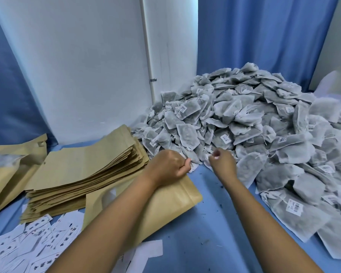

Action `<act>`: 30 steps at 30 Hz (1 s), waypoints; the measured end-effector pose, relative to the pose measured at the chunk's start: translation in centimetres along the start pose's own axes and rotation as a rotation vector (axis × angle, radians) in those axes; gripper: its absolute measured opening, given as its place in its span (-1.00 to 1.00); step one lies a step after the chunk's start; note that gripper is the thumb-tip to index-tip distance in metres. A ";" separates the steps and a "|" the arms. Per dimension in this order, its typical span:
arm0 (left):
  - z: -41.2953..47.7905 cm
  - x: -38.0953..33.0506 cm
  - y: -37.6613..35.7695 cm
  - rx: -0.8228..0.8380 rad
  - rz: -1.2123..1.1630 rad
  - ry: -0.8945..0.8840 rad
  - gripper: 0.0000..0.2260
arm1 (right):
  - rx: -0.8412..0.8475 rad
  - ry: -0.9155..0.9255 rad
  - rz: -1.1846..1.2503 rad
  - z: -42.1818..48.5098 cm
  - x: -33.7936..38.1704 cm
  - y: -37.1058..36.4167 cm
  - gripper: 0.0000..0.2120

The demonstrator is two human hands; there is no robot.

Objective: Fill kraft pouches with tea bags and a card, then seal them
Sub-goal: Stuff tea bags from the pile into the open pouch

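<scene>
Nearest the camera, two bare forearms reach forward over the blue cloth-covered work surface (pixel 215 223). Ahead and to the right, a large loose heap of grey-white filter-paper tea bags with small printed tags (pixel 254 119) is banked against the white wall and blue curtain, its near edge within arm's reach, presumably so bags can be drawn off without stretching. To the left lies a fanned stack of flat tan kraft-paper pouches (pixel 83 168), the supply for filling; at far left, upright kraft pouches with clear windows (pixel 6 170) appear already filled. One flat kraft pouch with a window cut-out (pixel 165 205) lies beneath the left forearm with its mouth toward the heap, probably the one being filled. Scattered white printed cards (pixel 35 251) lie at lower left, handy for insertion. The left hand (pixel 169 164) has its fingers curled round white tea-bag material at the heap's edge; the right hand (pixel 221 161) pinches something small and white, perhaps a tag.
</scene>
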State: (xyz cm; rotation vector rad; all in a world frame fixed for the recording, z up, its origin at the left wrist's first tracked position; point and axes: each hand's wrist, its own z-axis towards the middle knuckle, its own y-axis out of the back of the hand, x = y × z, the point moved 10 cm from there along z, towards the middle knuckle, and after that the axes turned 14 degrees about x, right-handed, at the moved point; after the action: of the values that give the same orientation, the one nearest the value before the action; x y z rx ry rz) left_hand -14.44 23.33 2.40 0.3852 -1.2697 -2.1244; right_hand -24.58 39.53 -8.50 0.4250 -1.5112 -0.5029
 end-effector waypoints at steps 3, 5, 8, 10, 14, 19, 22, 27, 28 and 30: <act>0.5 -0.3 -1.1 0.016 -0.044 0.003 -0.55 | -0.110 -0.383 -0.566 0.7 -5.8 2.7 -0.45; 0.9 -0.9 -1.5 0.017 -0.058 -0.017 -0.56 | -0.101 -0.424 -0.632 1.0 -8.3 3.0 -0.55; 1.5 -1.1 -2.0 0.005 -0.046 -0.031 -0.56 | -0.278 -0.179 -0.439 1.2 -7.0 3.1 -0.75; 1.8 -0.8 -2.1 0.007 -0.052 -0.021 -0.56 | -0.417 0.030 -0.266 0.9 -4.3 3.4 -0.76; 2.1 -0.5 -2.2 -0.001 -0.058 -0.028 -0.56 | -0.157 -0.048 -0.377 5.4 -4.6 0.3 -0.39; 1.9 0.4 -2.7 0.002 -0.085 0.006 -0.57 | 0.073 -0.229 -0.615 8.8 -7.4 -1.1 -0.16; 2.0 0.7 -3.2 0.019 -0.087 0.017 -0.56 | -0.133 -0.141 -0.724 8.6 -5.5 0.5 -0.53; 1.7 0.8 -2.6 -0.011 -0.106 0.028 -0.57 | -0.164 -0.010 -0.584 7.2 -5.4 1.9 -0.72; 1.6 0.8 -2.4 -0.015 -0.106 0.031 -0.57 | -0.195 0.008 -0.504 6.5 -5.4 2.4 -0.77; 1.4 0.5 -2.2 -0.008 -0.102 0.038 -0.56 | -0.249 0.057 -0.431 5.0 -5.1 2.7 -0.84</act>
State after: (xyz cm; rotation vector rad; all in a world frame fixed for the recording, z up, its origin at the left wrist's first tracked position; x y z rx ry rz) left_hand -16.42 24.74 1.22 0.4944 -1.2435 -2.1951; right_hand -29.45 44.84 -11.14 0.5663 -1.2823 -0.9970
